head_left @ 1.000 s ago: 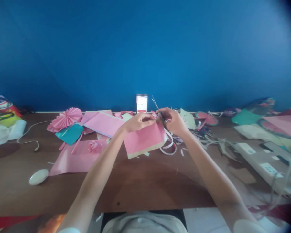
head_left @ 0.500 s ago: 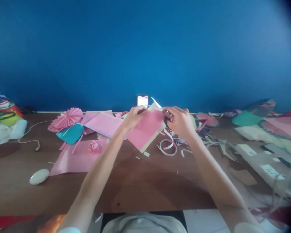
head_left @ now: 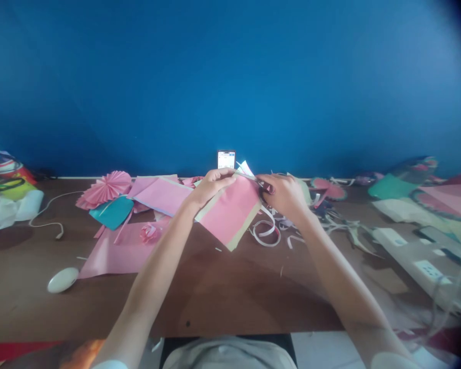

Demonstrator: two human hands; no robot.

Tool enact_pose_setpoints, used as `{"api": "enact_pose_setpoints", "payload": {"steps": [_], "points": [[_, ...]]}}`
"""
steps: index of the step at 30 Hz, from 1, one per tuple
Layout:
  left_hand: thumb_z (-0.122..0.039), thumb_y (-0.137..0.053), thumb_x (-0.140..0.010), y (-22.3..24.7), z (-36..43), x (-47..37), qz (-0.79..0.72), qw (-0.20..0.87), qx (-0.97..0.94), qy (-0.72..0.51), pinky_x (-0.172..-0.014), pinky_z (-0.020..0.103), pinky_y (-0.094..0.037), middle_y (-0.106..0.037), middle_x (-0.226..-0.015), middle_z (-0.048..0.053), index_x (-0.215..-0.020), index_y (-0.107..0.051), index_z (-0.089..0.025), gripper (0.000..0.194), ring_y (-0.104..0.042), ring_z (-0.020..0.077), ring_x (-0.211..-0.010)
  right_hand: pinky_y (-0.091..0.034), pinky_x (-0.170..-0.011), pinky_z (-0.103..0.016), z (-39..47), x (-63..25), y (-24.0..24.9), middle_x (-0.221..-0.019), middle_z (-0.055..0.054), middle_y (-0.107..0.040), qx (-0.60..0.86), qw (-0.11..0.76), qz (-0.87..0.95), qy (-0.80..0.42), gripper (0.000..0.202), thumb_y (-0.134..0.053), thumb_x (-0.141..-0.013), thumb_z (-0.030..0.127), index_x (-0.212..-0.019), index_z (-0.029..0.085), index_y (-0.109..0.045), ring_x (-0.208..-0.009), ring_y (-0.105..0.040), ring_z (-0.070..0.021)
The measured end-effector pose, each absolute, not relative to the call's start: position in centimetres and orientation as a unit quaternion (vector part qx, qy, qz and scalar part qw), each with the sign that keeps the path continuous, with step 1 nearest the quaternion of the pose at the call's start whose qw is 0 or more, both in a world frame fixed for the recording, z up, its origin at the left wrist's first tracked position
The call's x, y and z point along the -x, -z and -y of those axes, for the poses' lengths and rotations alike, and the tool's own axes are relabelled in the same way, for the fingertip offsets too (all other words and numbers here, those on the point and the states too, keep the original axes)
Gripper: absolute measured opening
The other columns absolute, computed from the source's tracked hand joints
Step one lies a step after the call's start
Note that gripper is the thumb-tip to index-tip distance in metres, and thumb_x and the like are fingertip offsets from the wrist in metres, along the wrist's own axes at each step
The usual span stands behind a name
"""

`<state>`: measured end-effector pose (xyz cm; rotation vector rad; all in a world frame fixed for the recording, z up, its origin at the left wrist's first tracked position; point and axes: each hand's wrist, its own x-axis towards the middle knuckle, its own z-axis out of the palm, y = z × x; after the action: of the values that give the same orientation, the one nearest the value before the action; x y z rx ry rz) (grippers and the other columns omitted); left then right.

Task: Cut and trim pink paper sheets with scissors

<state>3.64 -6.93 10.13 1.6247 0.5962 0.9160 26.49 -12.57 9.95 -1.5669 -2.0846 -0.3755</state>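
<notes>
My left hand [head_left: 215, 185] pinches the upper left edge of a pink paper sheet [head_left: 230, 212] with pale borders, holding it tilted above the table. In my right hand [head_left: 286, 193] is a pair of scissors [head_left: 250, 177], fingers through the dark handles, its blades lying along the sheet's top edge and pointing toward my left hand. A whitish flap of paper [head_left: 245, 168] sticks up behind the blades. Curled white paper strips [head_left: 267, 241] lie on the table below my right hand.
A phone [head_left: 226, 159] stands against the blue wall. On the left are a pleated pink fan [head_left: 109, 187], teal paper [head_left: 112, 212], a pink paper flower [head_left: 149, 232] and a white mouse [head_left: 62, 280]. To the right lie tangled cables and a power strip [head_left: 426, 269].
The scissor blades have swung down from pointing upward to lying along the sheet's top edge. The pink sheet has turned slightly and its lower corner hangs a little nearer to me.
</notes>
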Motion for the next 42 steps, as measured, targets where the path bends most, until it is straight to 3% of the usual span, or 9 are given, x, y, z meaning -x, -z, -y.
{"api": "enact_pose_setpoints", "payload": {"steps": [6, 20, 34, 42], "points": [[-0.04, -0.06, -0.085, -10.4, 7.0, -3.8, -0.252, 0.512, -0.725, -0.385, -0.092, 0.037, -0.043, -0.068, -0.11, 0.009, -0.11, -0.069, -0.02, 0.032, -0.06, 0.0231, -0.103, -0.042, -0.066, -0.029, 12.7, -26.4, -9.9, -0.101, -0.004, -0.073, 0.585, 0.241, 0.764, 0.129, 0.045, -0.055, -0.074, 0.018, -0.116, 0.028, -0.067, -0.083, -0.065, -0.0225], [-0.036, -0.058, -0.086, -10.4, 7.0, -3.8, -0.275, 0.466, -0.748, -0.384, -0.096, 0.038, -0.041, -0.067, -0.113, 0.009, -0.103, -0.07, -0.018, 0.027, -0.058, 0.0234, -0.108, -0.037, -0.055, -0.027, 12.3, -26.7, -9.6, -0.088, -0.002, -0.075, 0.607, 0.227, 0.748, 0.14, 0.042, -0.055, -0.075, 0.021, -0.112, 0.033, -0.07, -0.072, -0.066, -0.0216], [-0.034, -0.06, -0.085, -10.2, 6.8, -4.0, -0.254, 0.487, -0.731, -0.405, -0.096, 0.037, -0.041, -0.065, -0.119, 0.01, -0.113, -0.065, -0.018, 0.033, -0.058, 0.0245, -0.111, -0.042, -0.063, -0.028, 11.9, -26.9, -9.4, -0.094, -0.003, -0.075, 0.584, 0.279, 0.758, 0.082, 0.041, -0.055, -0.073, 0.02, -0.11, 0.028, -0.071, -0.078, -0.067, -0.0219], [-0.028, -0.058, -0.083, -8.9, 5.7, -4.0, -0.28, 0.503, -0.711, -0.404, -0.088, 0.032, -0.043, -0.067, -0.108, 0.008, -0.108, -0.062, -0.017, 0.027, -0.061, 0.0192, -0.097, -0.04, -0.058, -0.027, 11.9, -27.0, -9.4, -0.078, -0.004, -0.072, 0.603, 0.33, 0.723, 0.071, 0.032, -0.057, -0.075, 0.028, -0.104, 0.025, -0.072, -0.067, -0.063, -0.02]]}}
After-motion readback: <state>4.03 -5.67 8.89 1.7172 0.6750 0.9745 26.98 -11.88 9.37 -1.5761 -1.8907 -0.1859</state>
